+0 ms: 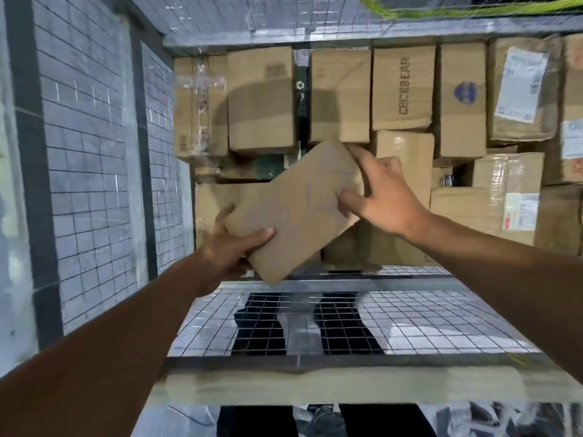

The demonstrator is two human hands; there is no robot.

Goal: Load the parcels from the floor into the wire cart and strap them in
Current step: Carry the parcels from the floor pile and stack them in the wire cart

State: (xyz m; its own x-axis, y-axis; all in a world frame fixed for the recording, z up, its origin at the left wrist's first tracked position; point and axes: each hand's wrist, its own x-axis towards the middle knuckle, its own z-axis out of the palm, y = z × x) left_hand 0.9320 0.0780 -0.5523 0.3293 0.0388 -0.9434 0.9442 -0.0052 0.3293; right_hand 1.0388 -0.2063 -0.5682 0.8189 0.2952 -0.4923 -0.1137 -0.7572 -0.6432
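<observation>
Flat brown cardboard parcel (296,212) held in 2 hands, tilted, over the grey wire-mesh cart (410,323).
Left hand (230,247) is clamped on the parcel's lower-left corner, thumb on top. Right hand (385,200) grips the upper-right edge. The cart is packed with brown cardboard boxes (262,99): 1 with dark lettering (402,89), several with white shipping labels (520,86). Grey tiled floor (88,184) lies left of the cart.
</observation>
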